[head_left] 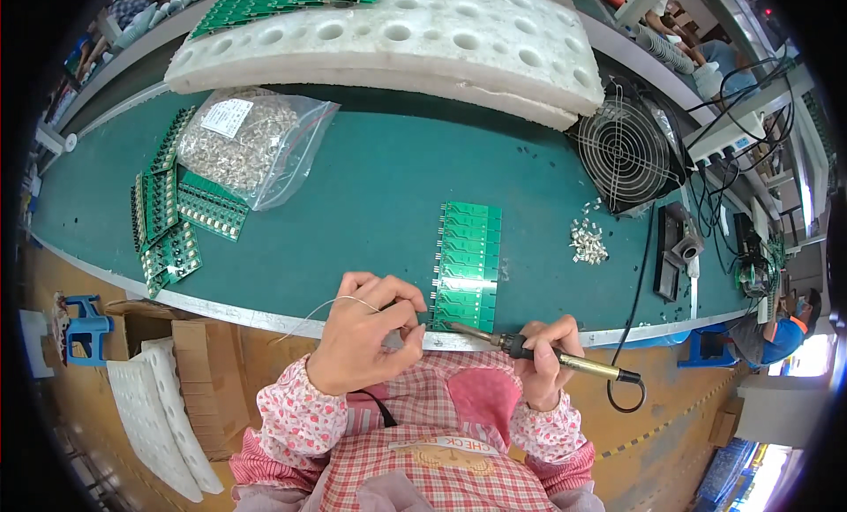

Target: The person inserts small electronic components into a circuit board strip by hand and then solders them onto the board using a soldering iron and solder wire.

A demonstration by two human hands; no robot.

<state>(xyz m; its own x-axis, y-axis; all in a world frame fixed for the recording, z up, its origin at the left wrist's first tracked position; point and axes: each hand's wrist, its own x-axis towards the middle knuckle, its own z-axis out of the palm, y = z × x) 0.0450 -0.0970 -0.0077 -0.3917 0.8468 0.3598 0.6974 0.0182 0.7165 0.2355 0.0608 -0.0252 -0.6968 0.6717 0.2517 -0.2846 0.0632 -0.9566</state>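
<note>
A green circuit board panel [469,247] lies flat near the table's front edge, with small metal parts along its left side. My right hand [547,357] is closed around a soldering iron [589,365], whose tip reaches the panel's lower left corner. In my left hand [369,335], a thin solder wire [311,314] is pinched; its loose end trails to the left. The fingertips of that hand are close to the same corner, and whether the wire meets the iron's tip is too small to tell.
Populated boards [163,207] are piled at the left beside a bag of small metal parts [234,146]. A white foam block [388,57] spans the back, bearing more green boards [291,2]. On the right are loose metal parts [588,241], a fan [625,148] and an iron stand [678,247].
</note>
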